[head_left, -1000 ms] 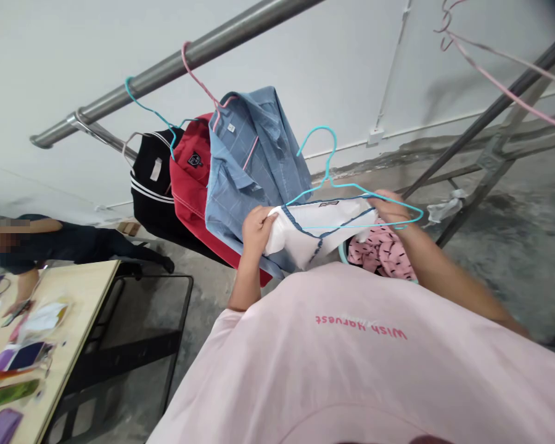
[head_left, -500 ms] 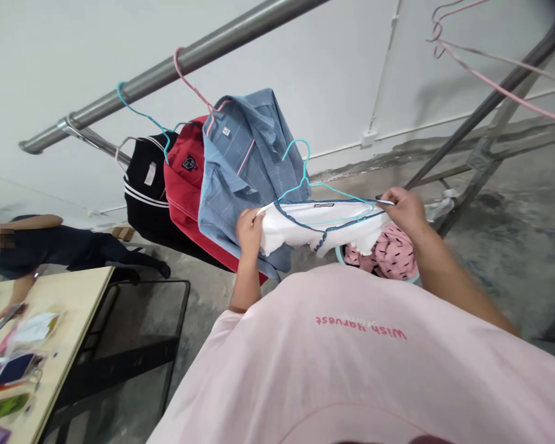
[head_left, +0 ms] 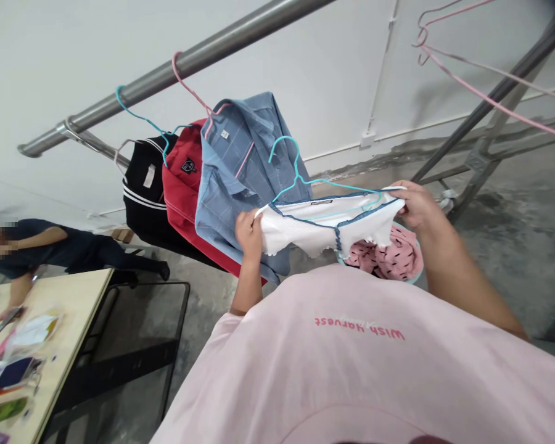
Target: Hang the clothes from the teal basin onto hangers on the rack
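A white garment (head_left: 296,233) with blue neckline trim is stretched between my two hands. My left hand (head_left: 250,233) is closed on one end of it, beside the blue shirt. Its other end is pinched in my right hand (head_left: 412,203). A turquoise hanger (head_left: 298,179) sits inside the neckline, its hook pointing up and not on the rail. The blue shirt (head_left: 226,160) hangs on a pink hanger just behind, next to a red garment (head_left: 178,185) and a black one with white stripes (head_left: 143,213).
A metal rail (head_left: 152,80) runs across the upper left. Pink hangers (head_left: 490,95) hang at upper right. Below the white garment stands a bucket of pink cloth (head_left: 398,256). At left, a person (head_left: 41,243) leans by a table (head_left: 81,308) with items.
My right hand has moved outward to the right, and the white garment is stretched wider and hangs more openly. The turquoise hanger's hook has shifted left.
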The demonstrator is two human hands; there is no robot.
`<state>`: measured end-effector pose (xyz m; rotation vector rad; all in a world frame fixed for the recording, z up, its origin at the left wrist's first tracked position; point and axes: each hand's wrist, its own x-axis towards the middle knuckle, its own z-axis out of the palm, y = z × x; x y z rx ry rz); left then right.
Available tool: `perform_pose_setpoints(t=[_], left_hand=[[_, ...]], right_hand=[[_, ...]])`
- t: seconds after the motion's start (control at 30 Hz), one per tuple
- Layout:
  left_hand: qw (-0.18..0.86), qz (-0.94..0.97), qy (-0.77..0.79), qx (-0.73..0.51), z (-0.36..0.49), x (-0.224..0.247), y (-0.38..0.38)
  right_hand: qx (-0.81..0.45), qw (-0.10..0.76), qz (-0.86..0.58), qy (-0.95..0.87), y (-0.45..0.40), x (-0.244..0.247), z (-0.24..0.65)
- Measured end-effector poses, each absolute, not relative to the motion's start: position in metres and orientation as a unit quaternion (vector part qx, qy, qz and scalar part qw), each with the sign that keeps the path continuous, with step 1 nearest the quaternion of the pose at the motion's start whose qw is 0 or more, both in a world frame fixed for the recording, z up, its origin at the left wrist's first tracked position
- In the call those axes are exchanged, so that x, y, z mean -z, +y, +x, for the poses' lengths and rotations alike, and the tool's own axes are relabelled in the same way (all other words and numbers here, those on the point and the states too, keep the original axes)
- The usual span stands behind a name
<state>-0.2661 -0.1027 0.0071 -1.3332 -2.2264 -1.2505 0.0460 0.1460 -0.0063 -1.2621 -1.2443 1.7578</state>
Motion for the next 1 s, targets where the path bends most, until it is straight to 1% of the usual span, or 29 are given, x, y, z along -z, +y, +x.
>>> perform_pose_setpoints(t=[0.17, 0.23, 0.33, 0.37, 0.43, 0.5, 0.53, 0.57, 0.67, 0.7, 0.73, 0.77, 0.83, 0.93, 0.97, 1.0], left_hand=[[0.168, -0.449, -0.800, 0.360, -0.257, -0.005, -0.104], [0.157, -0.444, -0.802, 0.369, -0.254, -0.003, -0.103], [0.122, -0.428, -0.786, 0.428, -0.252, -0.001, -0.100], [0.115, -0.416, -0.779, 0.454, -0.251, -0.002, -0.099], [0.112, -0.390, -0.767, 0.497, -0.251, -0.004, -0.097], [0.116, -0.379, -0.758, 0.519, -0.250, -0.009, -0.096], [0.118, -0.385, -0.752, 0.521, -0.249, -0.012, -0.096], [0.120, -0.398, -0.746, 0.521, -0.248, -0.015, -0.097], [0.123, -0.444, -0.729, 0.506, -0.243, -0.022, -0.098], [0.123, -0.457, -0.725, 0.500, -0.241, -0.024, -0.098], [0.122, -0.466, -0.723, 0.496, -0.240, -0.026, -0.098], [0.121, -0.471, -0.720, 0.495, -0.238, -0.027, -0.098], [0.118, -0.478, -0.713, 0.499, -0.237, -0.029, -0.098], [0.099, -0.483, -0.716, 0.495, -0.238, -0.032, -0.096], [0.089, -0.483, -0.721, 0.489, -0.239, -0.033, -0.095], [0.078, -0.482, -0.727, 0.483, -0.241, -0.033, -0.094]], right_hand=[[-0.700, 0.364, -0.439, -0.430, 0.141, -0.015, 0.043], [-0.700, 0.384, -0.428, -0.423, 0.135, -0.024, 0.042], [-0.679, 0.407, -0.402, -0.460, 0.119, -0.037, 0.041], [-0.671, 0.395, -0.381, -0.499, 0.113, -0.040, 0.041], [-0.649, 0.310, -0.309, -0.622, 0.100, -0.046, 0.042], [-0.586, 0.213, -0.230, -0.747, 0.090, -0.049, 0.045], [-0.540, 0.197, -0.215, -0.790, 0.087, -0.051, 0.047], [-0.487, 0.213, -0.225, -0.816, 0.085, -0.052, 0.049], [-0.309, 0.363, -0.311, -0.822, 0.087, -0.057, 0.058], [-0.252, 0.394, -0.319, -0.824, 0.090, -0.058, 0.061], [-0.206, 0.404, -0.313, -0.834, 0.093, -0.058, 0.063], [-0.179, 0.395, -0.295, -0.852, 0.097, -0.057, 0.065], [-0.180, 0.336, -0.264, -0.886, 0.103, -0.051, 0.066], [-0.263, 0.250, -0.276, -0.890, 0.104, -0.043, 0.064], [-0.292, 0.244, -0.286, -0.879, 0.102, -0.042, 0.064], [-0.316, 0.256, -0.295, -0.864, 0.099, -0.042, 0.065]])
